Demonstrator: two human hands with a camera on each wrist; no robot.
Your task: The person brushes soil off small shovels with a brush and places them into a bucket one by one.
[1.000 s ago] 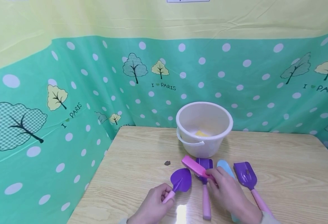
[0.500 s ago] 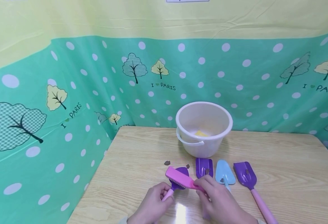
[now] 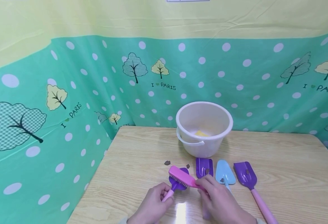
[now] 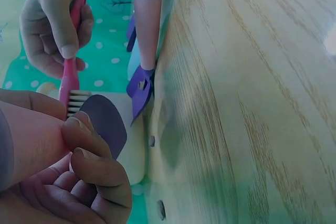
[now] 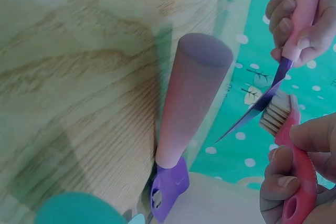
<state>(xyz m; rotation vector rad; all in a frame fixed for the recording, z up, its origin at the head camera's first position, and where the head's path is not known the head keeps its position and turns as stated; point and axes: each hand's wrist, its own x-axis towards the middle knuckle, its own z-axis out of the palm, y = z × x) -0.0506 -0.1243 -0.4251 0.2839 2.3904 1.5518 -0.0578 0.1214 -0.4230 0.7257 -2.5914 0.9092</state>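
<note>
My left hand [image 3: 154, 202] grips the pink handle of a small toy trowel with a pointed purple blade [image 3: 185, 171], raised off the table. In my right hand [image 3: 220, 199] is a pink brush [image 3: 180, 175], pinched by its handle. Its pale bristles [image 5: 277, 113] meet the trowel blade in the right wrist view. From the head the brush covers much of that blade. Below the right hand lies a purple shovel [image 3: 201, 165] with a small dark piece [image 3: 207, 171] on it; the hand partly hides its pink handle [image 5: 191, 103].
A white bucket [image 3: 204, 147] with something yellow [image 3: 201, 133] inside stands at the back. To the right lie a light blue shovel [image 3: 225, 174] and another purple shovel [image 3: 246, 177], each bearing a dark piece. Two dark pieces [image 3: 167, 162] lie on the wooden table [image 3: 130, 161].
My right hand has brought the brush left, from over the middle purple shovel onto the trowel blade, uncovering a dark piece on the table. The left hand has kept the trowel nearly still.
</note>
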